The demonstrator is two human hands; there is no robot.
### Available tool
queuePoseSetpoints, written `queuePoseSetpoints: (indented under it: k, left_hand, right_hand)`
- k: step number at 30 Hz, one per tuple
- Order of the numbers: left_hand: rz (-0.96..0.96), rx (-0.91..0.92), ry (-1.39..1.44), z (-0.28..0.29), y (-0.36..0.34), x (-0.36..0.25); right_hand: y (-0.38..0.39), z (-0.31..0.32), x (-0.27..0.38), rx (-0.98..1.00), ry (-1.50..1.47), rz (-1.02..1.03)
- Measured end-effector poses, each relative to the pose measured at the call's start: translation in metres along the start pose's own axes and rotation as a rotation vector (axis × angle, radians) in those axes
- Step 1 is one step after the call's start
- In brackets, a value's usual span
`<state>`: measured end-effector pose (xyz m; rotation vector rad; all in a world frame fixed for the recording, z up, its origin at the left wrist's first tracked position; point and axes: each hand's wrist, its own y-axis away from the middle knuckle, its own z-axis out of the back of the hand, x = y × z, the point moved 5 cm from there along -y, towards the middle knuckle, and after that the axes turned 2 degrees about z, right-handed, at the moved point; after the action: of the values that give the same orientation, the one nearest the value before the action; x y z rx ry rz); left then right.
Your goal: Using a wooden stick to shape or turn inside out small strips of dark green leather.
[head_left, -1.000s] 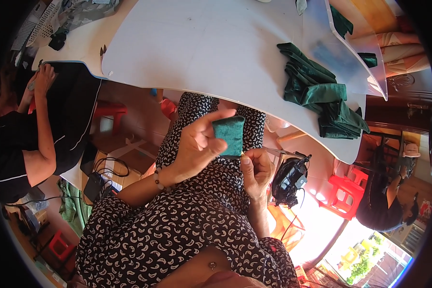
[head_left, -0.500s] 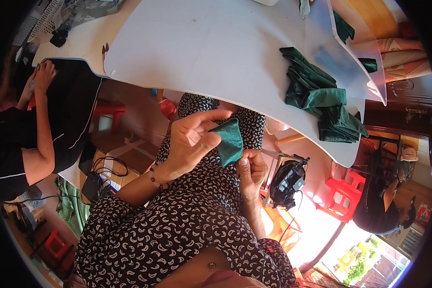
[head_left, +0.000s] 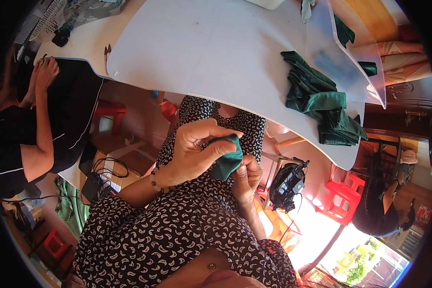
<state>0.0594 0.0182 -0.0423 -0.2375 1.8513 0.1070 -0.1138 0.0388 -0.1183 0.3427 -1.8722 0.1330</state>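
A small piece of dark green velvet fabric [head_left: 227, 165] is held above my lap, folded over at its top. My left hand [head_left: 192, 151], with a bead bracelet at the wrist, pinches its upper edge between thumb and curled forefinger. At the lower right side of the fabric, my right hand [head_left: 247, 178] grips the edge with thumb and fingertips pressed together. Whether anything else is in those fingertips is hidden. On the right part of the table lies a loose pile of green velvet strips [head_left: 317, 98], apart from both hands.
A pale table [head_left: 192, 53] spans the far side, with a clear plastic sheet [head_left: 343, 48] at its right. A black bag [head_left: 289, 185] stands right of me, near red stools [head_left: 340, 201]. Another person's hands [head_left: 45, 72] work at the left.
My left thumb and forefinger have closed onto the fabric's top, which was spread flat and is now folded. My right hand has dropped slightly, still pinching the edge.
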Motion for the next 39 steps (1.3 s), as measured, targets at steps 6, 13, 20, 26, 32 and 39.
queuePoseSetpoints:
  k: [6,13,20,26,32,39]
  left_hand:
    - [-0.180,0.100,-0.310,-0.008,0.000,-0.018]
    - [-0.221,0.128,-0.361,-0.006,0.000,-0.011]
    - [-0.222,0.217,-0.337,-0.009,-0.007,-0.024]
    - [0.003,0.093,0.064,-0.004,-0.002,-0.019]
    - [-0.163,0.124,-0.308,-0.001,-0.001,-0.033]
    - [-0.103,0.149,-0.343,0.000,0.000,-0.032]
  right_hand:
    - [-0.005,-0.004,-0.003,0.063,-0.073,-0.025]
    - [-0.004,0.003,-0.008,0.025,-0.020,-0.014]
    - [-0.010,0.003,0.008,0.014,-0.026,0.098]
    - [-0.007,0.006,0.006,0.076,0.054,0.071]
    - [-0.007,0.008,0.003,0.089,0.098,0.059]
    - [-0.010,-0.001,0.001,0.128,0.060,0.020]
